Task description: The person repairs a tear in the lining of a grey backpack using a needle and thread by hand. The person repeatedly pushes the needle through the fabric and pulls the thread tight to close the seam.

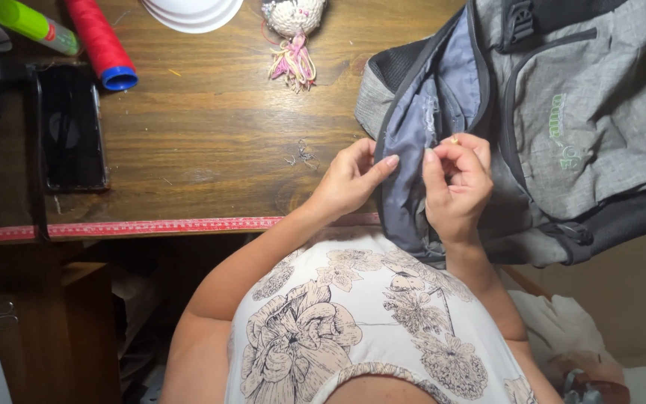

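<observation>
A grey backpack (600,127) lies on the right part of a wooden table (211,142), its blue-grey lining (413,150) pulled out toward me and frayed near the top. My left hand (349,179) pinches the left edge of the lining. My right hand (456,179) grips the lining's right side, fingertips closed on a small yellowish object (454,139) that is too small to identify.
A black phone (71,127) lies at the left. Behind it are a red thread spool (102,45), a green-capped tube (35,26), a white bowl (192,13) and a crocheted ball with a tassel (293,30). A red measuring tape (151,227) runs along the table's front edge.
</observation>
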